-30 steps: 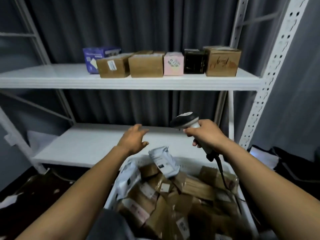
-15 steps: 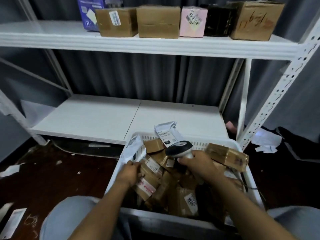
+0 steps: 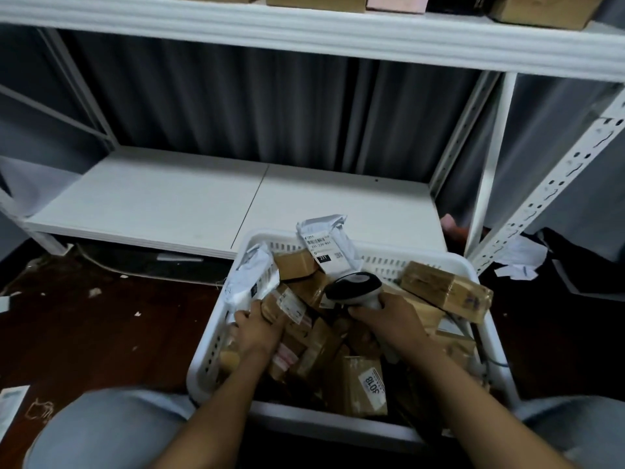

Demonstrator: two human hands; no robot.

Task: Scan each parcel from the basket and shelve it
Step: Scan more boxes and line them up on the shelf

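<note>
Two forearms enter from bottom centre: left forearm, right forearm, both bare right down to frame edge. Left hand and right hand bare too, mid frame. Legs in lower corners: left knee, right knee, pale blue-grey cloth, smooth, rounded. Probably denim trousers; blurred, weave unreadable.

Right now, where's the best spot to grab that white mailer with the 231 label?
Pinch the upper end of the white mailer, from above. It stands nearly upright against the far wall of the basket, top clear above the rim, lower end wedged among brown boxes.
</note>
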